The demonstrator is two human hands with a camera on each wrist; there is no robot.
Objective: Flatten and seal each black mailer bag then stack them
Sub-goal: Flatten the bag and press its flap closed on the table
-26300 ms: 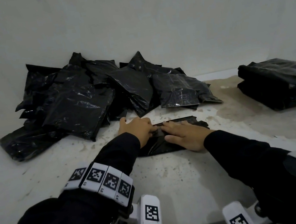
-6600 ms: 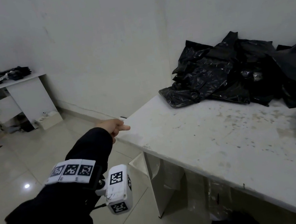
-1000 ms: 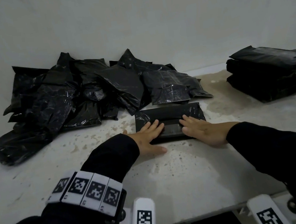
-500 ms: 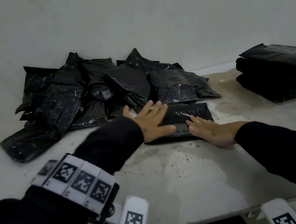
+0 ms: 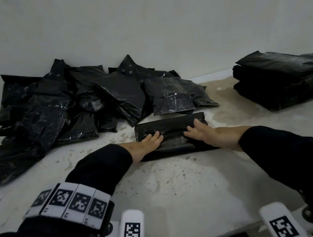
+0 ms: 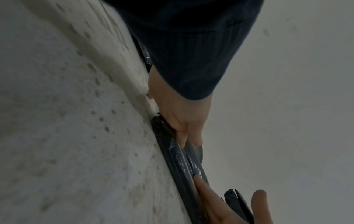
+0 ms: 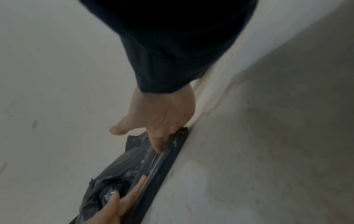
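A black mailer bag (image 5: 170, 125) lies flat on the white table (image 5: 182, 191), at the centre just in front of me. My left hand (image 5: 150, 140) presses flat on the bag's near left part with straight fingers. My right hand (image 5: 198, 131) presses flat on its near right part. In the left wrist view my left hand (image 6: 212, 200) lies along the bag (image 6: 182, 162) and the right hand reaches in from above. In the right wrist view my right hand (image 7: 122, 201) rests on the bag's folded strip (image 7: 155, 166), with the left hand opposite.
A loose heap of crumpled black mailer bags (image 5: 59, 112) fills the back left against the white wall. A neat stack of flat mailer bags (image 5: 286, 80) stands at the back right. Bare stained tabletop lies between the stack and my hands and along the front edge.
Half a second ago my left hand was raised over the bag; it is now flat on it again. My right hand has slid a little farther onto the bag.
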